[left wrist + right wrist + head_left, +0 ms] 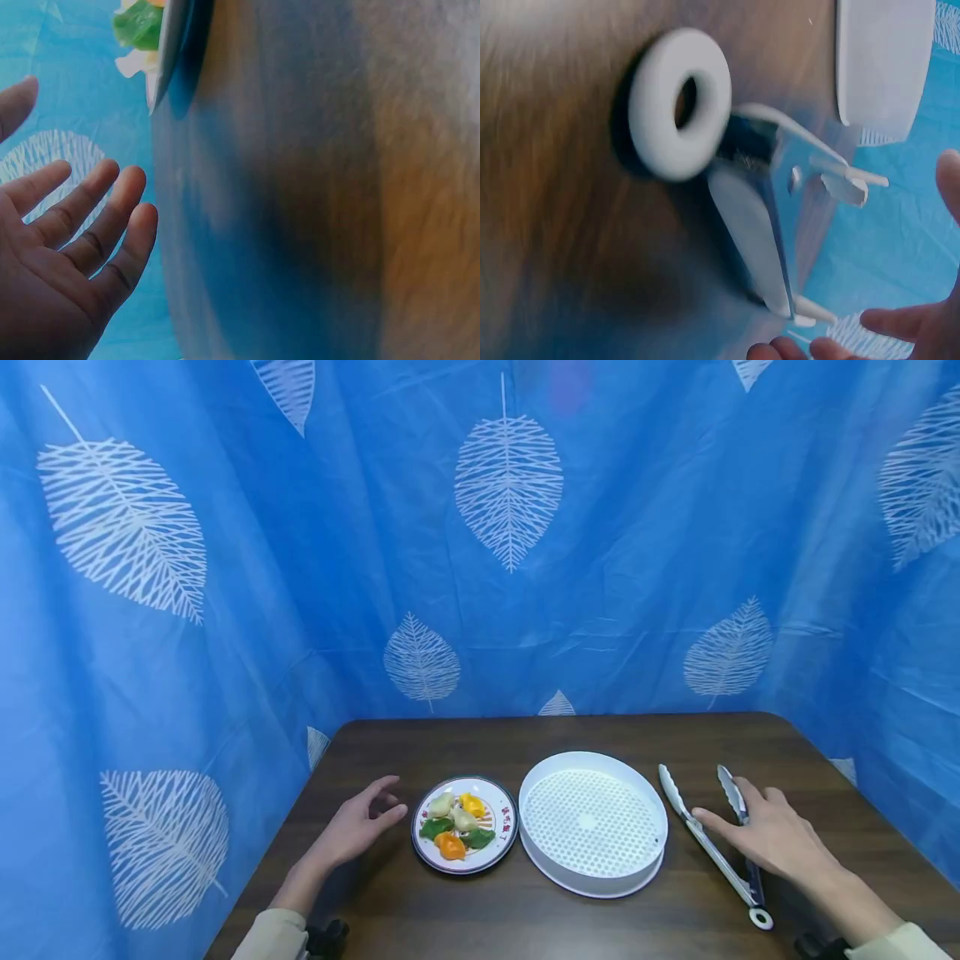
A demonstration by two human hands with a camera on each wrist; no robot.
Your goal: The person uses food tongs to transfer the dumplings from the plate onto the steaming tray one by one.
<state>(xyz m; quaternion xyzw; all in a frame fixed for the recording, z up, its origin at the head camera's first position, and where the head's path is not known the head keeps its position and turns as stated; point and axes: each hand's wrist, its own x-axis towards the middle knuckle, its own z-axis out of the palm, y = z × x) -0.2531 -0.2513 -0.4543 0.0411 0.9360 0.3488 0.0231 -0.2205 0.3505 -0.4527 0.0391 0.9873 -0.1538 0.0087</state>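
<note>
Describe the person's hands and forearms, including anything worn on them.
The left hand and right hand are ungloved, each with four fingers and a thumb. Pale beige sleeves stop short of the hands, leaving some forearm bare. Small black objects show beside both cuffs, too cut off to identify.

A dark brown table (450, 922) of wood-like surface is seen, with its far corners rounded; on it, left of the middle, a white plate (491, 856) with dark edge is placed; just beside it, a round white tray (585, 843) with raised wall is set; to the right of this tray, tongs (717, 856) are laid with their arms spread, the white ring (753, 916) being turned nearwards.
</note>
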